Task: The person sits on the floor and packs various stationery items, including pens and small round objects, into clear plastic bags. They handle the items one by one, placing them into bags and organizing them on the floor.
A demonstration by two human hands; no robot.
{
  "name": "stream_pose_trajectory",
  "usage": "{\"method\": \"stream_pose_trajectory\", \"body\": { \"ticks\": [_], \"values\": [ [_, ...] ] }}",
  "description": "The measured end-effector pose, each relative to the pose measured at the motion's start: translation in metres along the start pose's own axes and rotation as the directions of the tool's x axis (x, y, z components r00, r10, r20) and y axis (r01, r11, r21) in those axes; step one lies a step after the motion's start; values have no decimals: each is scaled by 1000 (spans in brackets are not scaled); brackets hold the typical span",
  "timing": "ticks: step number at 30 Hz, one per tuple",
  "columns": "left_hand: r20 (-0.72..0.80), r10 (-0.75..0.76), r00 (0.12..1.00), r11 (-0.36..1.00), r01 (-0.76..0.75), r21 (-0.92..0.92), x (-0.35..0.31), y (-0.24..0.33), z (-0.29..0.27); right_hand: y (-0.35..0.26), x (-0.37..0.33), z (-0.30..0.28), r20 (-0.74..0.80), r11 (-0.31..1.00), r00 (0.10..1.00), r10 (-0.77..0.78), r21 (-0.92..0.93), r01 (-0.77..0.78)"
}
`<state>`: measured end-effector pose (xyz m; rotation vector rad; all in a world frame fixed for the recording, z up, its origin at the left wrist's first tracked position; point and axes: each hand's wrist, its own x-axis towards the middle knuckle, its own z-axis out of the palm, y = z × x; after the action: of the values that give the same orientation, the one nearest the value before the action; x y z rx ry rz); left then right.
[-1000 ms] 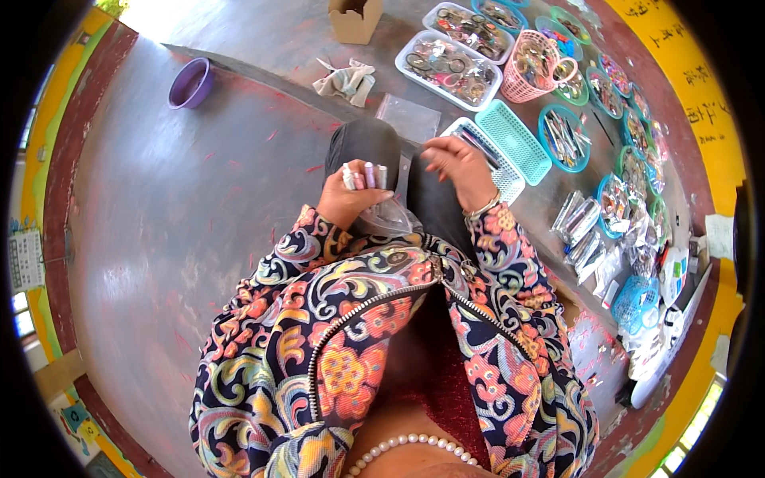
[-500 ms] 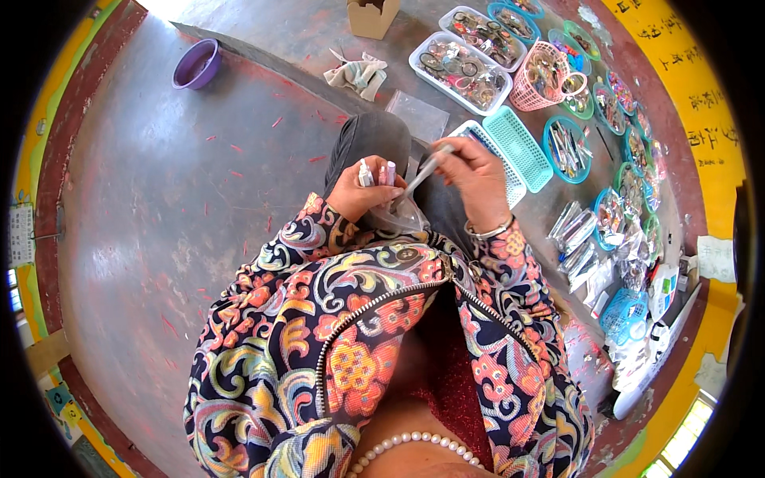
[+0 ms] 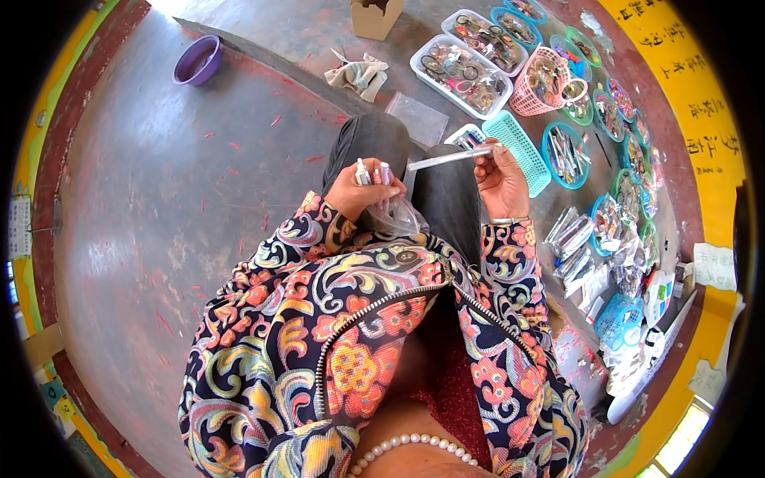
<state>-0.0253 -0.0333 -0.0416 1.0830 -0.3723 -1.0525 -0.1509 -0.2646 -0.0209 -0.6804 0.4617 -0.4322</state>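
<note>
Gripping slim tubes in left hand, left of turquoise basket; pinching translucent strip in right hand, beside basket.

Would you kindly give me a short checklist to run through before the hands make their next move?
1. Left hand gripping the slim tubes: ok, they stand up from its fingers.
2. Right hand holding the pale strip: ok, by one end.
3. Mouth of the clear bag below the left hand open: cannot tell.
4. White basket fully visible: not ok, partly hidden.
5. Flat clear sleeve lying on the floor: ok.
</note>
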Motion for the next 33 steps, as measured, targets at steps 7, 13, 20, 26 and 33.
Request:
{"method": "stream_pose_trajectory", "body": {
  "ticks": [7,13,20,26,33],
  "values": [
    [-60,-34,998,998,38,53,-2,6,7,-10,12,-36,-176,990,982,-70,110,91],
    [-64,-54,996,994,60,88,-1,3,7,11,27,-173,-549,991,835,-18,98,86],
    [-136,-75,988,997,76,1,-2,-1,4,60,35,-229,-684,984,716,142,178,-24],
    [-123,-67,990,998,68,3,0,4,11,53,60,-254,-436,839,763,477,486,-246],
    [-141,167,976,942,-115,315,-5,38,11,30,60,-123,-342,991,939,46,-104,-87]
  ]
}}
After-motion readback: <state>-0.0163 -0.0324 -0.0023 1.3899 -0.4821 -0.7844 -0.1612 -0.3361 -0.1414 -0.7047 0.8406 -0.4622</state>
